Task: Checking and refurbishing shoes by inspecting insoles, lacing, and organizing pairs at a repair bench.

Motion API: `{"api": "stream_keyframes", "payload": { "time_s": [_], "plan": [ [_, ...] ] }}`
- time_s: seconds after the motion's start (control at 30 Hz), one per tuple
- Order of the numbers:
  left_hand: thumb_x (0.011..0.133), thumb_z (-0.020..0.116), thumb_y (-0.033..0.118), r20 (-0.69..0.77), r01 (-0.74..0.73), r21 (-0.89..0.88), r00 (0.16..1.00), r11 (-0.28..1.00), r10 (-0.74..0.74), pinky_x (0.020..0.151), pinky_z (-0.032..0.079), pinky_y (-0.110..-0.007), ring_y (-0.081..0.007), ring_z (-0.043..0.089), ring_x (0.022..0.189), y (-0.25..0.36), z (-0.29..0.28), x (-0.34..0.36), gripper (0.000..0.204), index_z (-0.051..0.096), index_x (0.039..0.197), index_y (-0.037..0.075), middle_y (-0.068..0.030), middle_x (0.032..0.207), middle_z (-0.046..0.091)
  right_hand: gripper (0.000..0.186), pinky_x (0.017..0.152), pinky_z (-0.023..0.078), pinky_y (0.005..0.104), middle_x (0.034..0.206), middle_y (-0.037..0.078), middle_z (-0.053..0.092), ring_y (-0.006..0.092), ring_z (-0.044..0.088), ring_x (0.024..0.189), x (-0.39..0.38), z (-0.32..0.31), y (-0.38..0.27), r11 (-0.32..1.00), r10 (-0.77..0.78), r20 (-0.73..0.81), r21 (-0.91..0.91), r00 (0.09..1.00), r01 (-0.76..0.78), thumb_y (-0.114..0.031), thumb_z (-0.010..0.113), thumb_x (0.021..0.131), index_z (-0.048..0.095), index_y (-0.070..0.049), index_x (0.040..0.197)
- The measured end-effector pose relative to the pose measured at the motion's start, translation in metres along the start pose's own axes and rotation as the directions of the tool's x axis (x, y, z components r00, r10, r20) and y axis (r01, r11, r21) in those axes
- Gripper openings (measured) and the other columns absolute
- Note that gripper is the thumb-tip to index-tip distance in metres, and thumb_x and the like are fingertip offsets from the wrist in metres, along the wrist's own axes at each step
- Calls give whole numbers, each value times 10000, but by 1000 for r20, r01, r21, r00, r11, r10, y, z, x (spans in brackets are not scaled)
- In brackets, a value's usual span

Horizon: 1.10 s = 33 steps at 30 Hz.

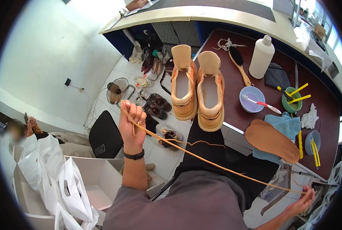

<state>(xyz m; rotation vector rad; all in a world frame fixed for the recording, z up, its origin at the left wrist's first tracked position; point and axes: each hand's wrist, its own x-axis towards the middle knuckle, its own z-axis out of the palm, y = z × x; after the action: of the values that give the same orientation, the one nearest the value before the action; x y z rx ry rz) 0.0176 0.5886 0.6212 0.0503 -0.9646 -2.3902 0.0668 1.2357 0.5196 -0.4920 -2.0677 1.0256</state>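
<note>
Seen from the head, the left hand (132, 124) is closed in a fist, fingers wrapped around a tan lace (201, 156), while the right hand (303, 199), lower and far out to the other side, has its fingers curled on the same lace near its end. Holding it at two well-separated places seems to keep the long strand nearly straight between the hands, though a second strand leaving the left fist hangs slack. Beyond the lace, just right of the left hand, a pair of tan shoes (211, 119) stands at the bench (232, 107) corner, tongues raised, perhaps to leave the mouths clear; what bears the nearer ends is hidden. Ahead of the right hand, tan insoles (272, 142) lie stacked partly over a blue cloth (284, 124), which may keep them off the bench top. Farther ahead, a toothbrush (262, 102) rests across a pale bowl (251, 109), its head over the hollow, likely to catch drips, and a white bottle (262, 57) stands upright, presumably against spilling.
</note>
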Motion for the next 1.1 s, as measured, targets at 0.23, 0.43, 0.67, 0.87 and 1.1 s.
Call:
{"api": "stream_keyframes", "payload": {
  "time_s": [0.23, 0.43, 0.67, 0.87, 1.1],
  "plan": [
    [1040, 414, 272, -138, -26, -82, 990, 996, 14, 472, 223, -243, -73, 229, 516, 22, -67, 24, 242, 483, 904, 84, 50, 596, 247, 304, 724, 438, 230, 997, 55, 629, 108, 518, 743, 78, -123, 139, 569, 376, -63, 803, 925, -177, -180, 525, 996, 558, 42, 1201],
    [985, 503, 316, -42, 278, 379, 958, 883, -283, 456, 223, -242, -63, 269, 500, 6, -63, -3, 259, 480, 872, 83, 48, 593, 293, 321, 525, 336, 191, 935, 17, 588, 43, 378, 605, 61, -101, 18, 646, 424, -66, 721, 903, -251, -164, 556, 976, 535, -4, 1254],
    [861, 623, 579, 733, 666, 490, 33, 562, -679, 639, 408, -193, -47, 482, 762, -139, 59, -106, 683, 498, 1279, 54, 24, 844, 503, 312, 538, 394, 214, 751, 27, 588, 116, 501, 579, -108, 82, -199, 841, -420, 642, 542, 642, 8, -144, 562, 954, 422, -58, 1219],
    [950, 523, 489, 634, 799, 261, 282, 542, -720, 648, 343, -227, -114, 427, 716, -145, 54, -99, 488, 629, 906, 15, -34, 790, 483, 289, 562, 493, 286, 751, 109, 666, 204, 652, 614, -147, 102, -206, 860, -471, 862, 496, 188, -120, -42, 674, 862, 472, -8, 1066],
    [996, 486, 356, 433, 697, 221, 557, 682, -709, 540, 322, -244, -124, 402, 620, -114, 21, -67, 414, 563, 753, 30, -52, 723, 475, 400, 679, 517, 337, 874, 116, 683, 229, 671, 742, -112, 91, -166, 992, 129, 991, -129, 40, -15, -49, 692, 832, 485, -31, 1174]
  ]
}}
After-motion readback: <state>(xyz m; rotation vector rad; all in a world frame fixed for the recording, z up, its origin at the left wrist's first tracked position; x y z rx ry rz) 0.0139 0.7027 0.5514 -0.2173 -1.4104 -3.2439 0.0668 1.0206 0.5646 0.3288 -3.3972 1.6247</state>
